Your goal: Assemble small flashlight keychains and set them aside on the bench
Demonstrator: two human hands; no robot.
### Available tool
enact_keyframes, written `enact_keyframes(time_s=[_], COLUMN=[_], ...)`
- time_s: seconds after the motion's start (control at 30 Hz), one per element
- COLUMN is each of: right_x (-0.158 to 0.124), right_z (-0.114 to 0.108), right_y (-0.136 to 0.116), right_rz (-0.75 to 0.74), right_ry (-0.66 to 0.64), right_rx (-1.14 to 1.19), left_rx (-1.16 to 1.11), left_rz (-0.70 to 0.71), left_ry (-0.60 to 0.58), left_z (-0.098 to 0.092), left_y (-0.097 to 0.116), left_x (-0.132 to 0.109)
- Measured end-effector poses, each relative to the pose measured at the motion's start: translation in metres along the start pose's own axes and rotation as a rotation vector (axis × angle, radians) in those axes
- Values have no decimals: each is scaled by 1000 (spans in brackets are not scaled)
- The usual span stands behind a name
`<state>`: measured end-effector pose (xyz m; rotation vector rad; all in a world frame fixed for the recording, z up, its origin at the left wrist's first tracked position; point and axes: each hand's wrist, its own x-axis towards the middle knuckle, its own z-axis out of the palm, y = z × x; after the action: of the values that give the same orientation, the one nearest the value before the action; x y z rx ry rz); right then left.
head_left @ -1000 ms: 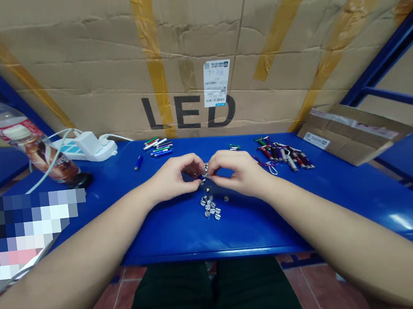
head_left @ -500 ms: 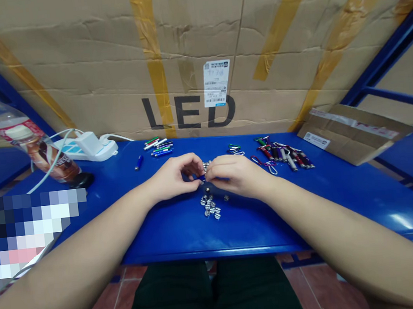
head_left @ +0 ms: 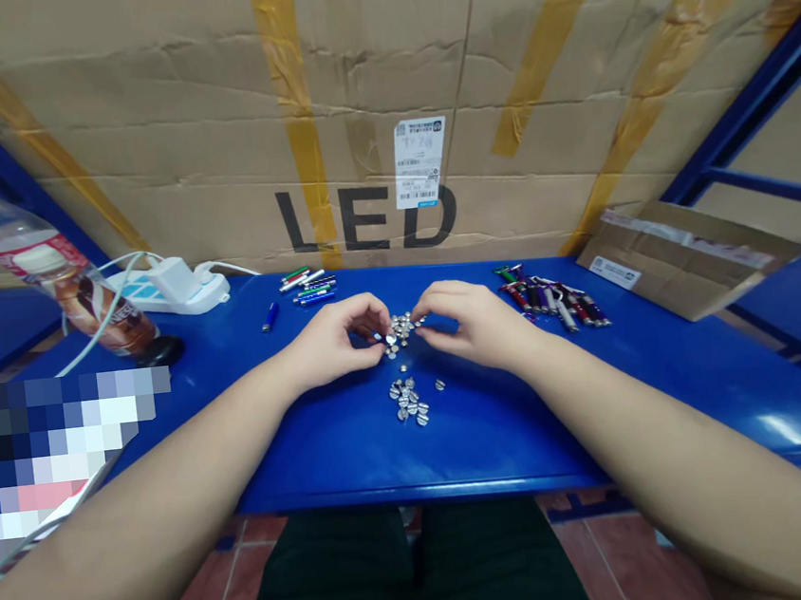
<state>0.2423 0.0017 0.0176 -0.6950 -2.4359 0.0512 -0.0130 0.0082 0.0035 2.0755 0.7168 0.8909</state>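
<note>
Near the middle of the blue table (head_left: 317, 461), my left hand (head_left: 354, 336) is closed in a pinch on a small blue tube, mostly hidden by the fingers, with a silvery end showing. My right hand (head_left: 456, 323) reaches over the right side of a pile of small silver button cells (head_left: 401, 324), thumb and forefinger apart, with nothing clearly held. Closer to the front lies a second group of small silver pieces (head_left: 409, 399), with one piece (head_left: 440, 385) apart at its right.
Several slim coloured tubes (head_left: 314, 295) and a blue one (head_left: 270, 317) lie at back left. Finished-looking keychain lights (head_left: 558, 302) lie at right, beside a small carton (head_left: 689, 255). Bottles (head_left: 101, 308) and a power strip (head_left: 191, 289) stand left.
My right hand has moved away from my left hand, off the blue tube, and its fingers have spread over the silver pile. My left hand has stayed nearly in place.
</note>
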Motion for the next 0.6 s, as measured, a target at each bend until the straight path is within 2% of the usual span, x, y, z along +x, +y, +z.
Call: enact_keyframes(time_s=[0.1, 0.17, 0.23, 0.6], right_x=[-4, -5, -5, -1], right_z=[0, 2, 4, 14], right_y=[11, 17, 19, 16], right_rz=[155, 213, 241, 246], right_ry=[-178, -299, -362, -356], right_rx=[-98, -135, -147, -246], left_rx=[41, 81, 112, 206], left_rz=[8, 23, 44, 75], left_ry=[2, 8, 14, 2], left_z=[-1, -2, -3, -4], left_y=[0, 1, 1, 2], left_x=[0, 0, 1, 2])
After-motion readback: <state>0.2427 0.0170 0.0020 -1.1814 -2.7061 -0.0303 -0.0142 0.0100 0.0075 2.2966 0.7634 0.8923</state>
